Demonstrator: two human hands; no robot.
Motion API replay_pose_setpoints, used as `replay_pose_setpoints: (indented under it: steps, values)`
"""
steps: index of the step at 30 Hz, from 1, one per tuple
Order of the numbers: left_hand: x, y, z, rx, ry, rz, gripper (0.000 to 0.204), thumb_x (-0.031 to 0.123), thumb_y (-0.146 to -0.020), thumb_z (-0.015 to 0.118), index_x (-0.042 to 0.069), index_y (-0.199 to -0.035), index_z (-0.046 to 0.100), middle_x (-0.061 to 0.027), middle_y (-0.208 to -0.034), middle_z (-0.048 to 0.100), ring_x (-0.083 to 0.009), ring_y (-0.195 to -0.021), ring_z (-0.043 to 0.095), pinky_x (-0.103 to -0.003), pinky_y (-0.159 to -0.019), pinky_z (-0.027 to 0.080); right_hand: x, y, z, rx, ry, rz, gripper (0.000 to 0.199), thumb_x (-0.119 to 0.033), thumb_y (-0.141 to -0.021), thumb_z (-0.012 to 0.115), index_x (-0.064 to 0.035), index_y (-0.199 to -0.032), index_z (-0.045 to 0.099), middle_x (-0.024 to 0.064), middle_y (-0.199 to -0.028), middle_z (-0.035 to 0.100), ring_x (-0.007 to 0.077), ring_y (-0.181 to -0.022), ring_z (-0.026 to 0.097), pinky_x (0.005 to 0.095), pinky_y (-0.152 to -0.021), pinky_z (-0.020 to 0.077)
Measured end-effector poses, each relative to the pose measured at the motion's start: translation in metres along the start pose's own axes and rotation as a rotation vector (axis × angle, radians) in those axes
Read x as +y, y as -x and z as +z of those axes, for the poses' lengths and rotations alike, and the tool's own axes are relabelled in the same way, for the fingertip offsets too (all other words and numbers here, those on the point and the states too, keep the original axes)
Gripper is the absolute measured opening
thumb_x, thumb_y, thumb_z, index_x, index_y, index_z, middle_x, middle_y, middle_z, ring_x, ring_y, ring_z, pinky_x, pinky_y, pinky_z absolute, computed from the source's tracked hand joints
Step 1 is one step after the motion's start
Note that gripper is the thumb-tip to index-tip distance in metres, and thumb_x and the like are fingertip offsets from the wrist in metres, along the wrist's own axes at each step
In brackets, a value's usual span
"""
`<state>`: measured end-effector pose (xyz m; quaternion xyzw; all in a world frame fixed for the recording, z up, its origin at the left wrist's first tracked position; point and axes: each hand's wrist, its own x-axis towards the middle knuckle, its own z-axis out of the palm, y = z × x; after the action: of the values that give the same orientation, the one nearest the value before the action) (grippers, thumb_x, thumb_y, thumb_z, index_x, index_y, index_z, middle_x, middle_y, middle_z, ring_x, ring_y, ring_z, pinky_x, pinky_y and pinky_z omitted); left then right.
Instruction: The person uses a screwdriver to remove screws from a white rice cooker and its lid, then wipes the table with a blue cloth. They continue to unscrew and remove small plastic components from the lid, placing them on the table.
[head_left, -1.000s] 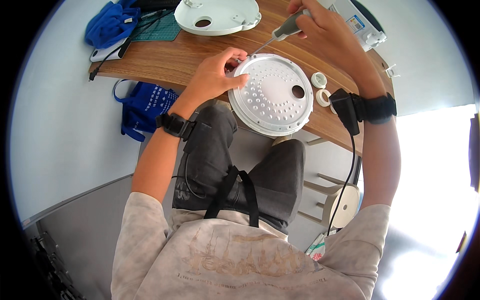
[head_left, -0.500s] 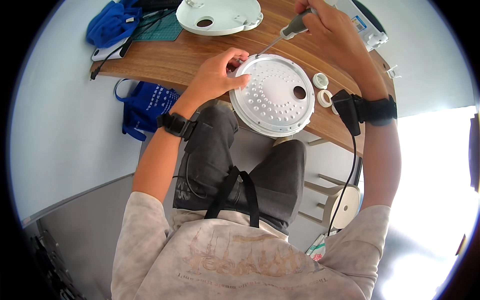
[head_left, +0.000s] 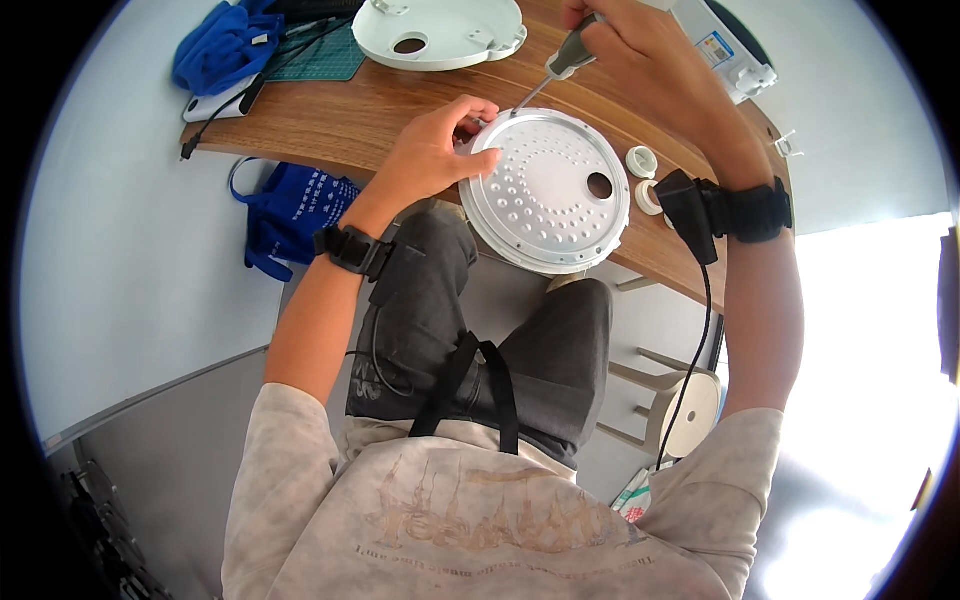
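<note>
A round lid (head_left: 540, 190) with a dimpled metal face and one dark hole rests at the near edge of the table. My left hand (head_left: 440, 150) grips its upper-left rim, thumb over the metal face and fingers curled at the edge. In my right hand (head_left: 640, 60) is a grey-handled screwdriver (head_left: 572, 55), slanting down to the left. Its tip meets the lid's top rim, close to my left fingertips. Whether a screw sits under the tip is too small to tell.
A pale green shell (head_left: 440, 45) lies beyond the lid, beside a green cutting mat (head_left: 318, 58) and blue cloth (head_left: 225, 50). Two white rings, one a plain ring (head_left: 641, 161), sit right of the lid. A white appliance body (head_left: 725, 50) stands far right. A blue bag (head_left: 295, 215) hangs below the table.
My right hand and the screwdriver handle have shifted a little to the left, leaving the screwdriver more upright. Its tip stays at the same rim spot. My left hand and the lid have not moved.
</note>
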<state>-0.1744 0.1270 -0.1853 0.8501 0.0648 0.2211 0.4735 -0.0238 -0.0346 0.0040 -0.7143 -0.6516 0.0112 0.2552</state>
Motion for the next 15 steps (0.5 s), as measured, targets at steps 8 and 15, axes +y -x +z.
replay_pose_setpoints:
  steps: [8, 15]
  values:
    - [0.000, 0.001, 0.001, 0.001, -0.010, 0.003, 0.054, 0.033, -0.084, 0.078, 0.008, -0.128, 0.061, -0.0082, -0.114, 0.070, -0.0190, -0.101, 0.066, -0.032, -0.085, 0.052, -0.004, -0.008, 0.004, 0.035, -0.009, 0.073, 0.015, -0.013, -0.094, 0.060, 0.0007, -0.099, 0.055, 0.0188, -0.089, 0.066, 0.0327, -0.080, 0.064, 0.0406, -0.072, 0.0497]
    - [0.006, 0.002, 0.000, -0.039, -0.110, 0.031, 0.054, 0.028, -0.087, 0.073, 0.009, -0.136, 0.062, -0.0061, -0.121, 0.066, -0.0194, -0.101, 0.065, -0.030, -0.086, 0.052, 0.014, -0.011, 0.012, 0.065, 0.162, -0.158, 0.019, -0.013, -0.093, 0.064, 0.0001, -0.100, 0.054, 0.0190, -0.086, 0.064, 0.0369, -0.080, 0.063, 0.0429, -0.070, 0.0489]
